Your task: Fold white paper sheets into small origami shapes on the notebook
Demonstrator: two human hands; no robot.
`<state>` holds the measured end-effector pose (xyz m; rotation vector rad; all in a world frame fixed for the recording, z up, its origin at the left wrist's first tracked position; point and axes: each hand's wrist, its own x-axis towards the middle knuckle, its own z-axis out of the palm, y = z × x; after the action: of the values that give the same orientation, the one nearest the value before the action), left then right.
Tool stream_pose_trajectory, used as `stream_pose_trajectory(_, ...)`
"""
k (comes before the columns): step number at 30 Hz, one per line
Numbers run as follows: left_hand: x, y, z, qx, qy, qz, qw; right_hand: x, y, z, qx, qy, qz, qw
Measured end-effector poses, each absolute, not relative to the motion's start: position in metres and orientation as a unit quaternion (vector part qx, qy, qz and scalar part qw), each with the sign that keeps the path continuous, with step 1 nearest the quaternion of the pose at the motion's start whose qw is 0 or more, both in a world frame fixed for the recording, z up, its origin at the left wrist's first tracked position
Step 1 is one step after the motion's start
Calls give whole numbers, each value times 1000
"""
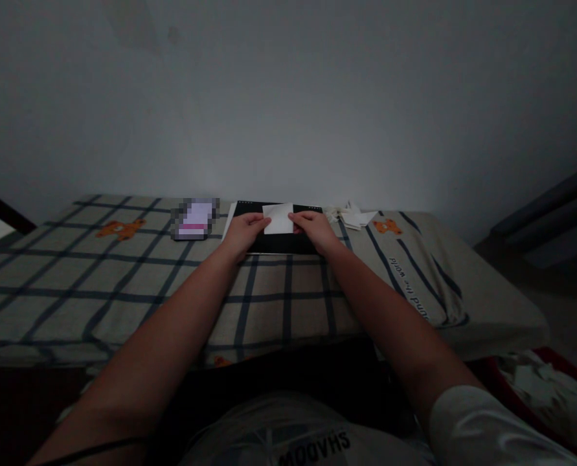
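A small white sheet of paper [279,219] is held between my two hands, above a flat black board [283,244] with a pale edge showing at its left. My left hand [243,233] pinches the paper's left side between thumb and fingers. At the opposite side, my right hand [317,230] is closed on the paper's edge, thumb on top. Just right of the board lies a loose heap of white paper pieces [356,217]. The light is dim, so any fine creases in the paper are hard to make out.
A checked cloth [171,272] with bear patterns covers the table, which stands against a plain wall [288,97]. A phone with a blurred screen [195,218] lies to the left. On the floor at lower right, a red basin [557,362] holds many white paper scraps.
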<state>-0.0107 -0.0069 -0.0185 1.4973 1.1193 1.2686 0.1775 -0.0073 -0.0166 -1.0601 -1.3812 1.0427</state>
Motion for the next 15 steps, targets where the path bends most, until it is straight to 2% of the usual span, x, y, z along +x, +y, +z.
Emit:
stream_pose_trajectory(9, -10, -4, -23, 574, 445, 517, 453, 181, -10, -14, -467, -630, 363, 503)
stream_pose_trajectory(15, -10, -4, -21, 566, 463, 528, 431, 178, -8, -18, -449, -594, 433, 508)
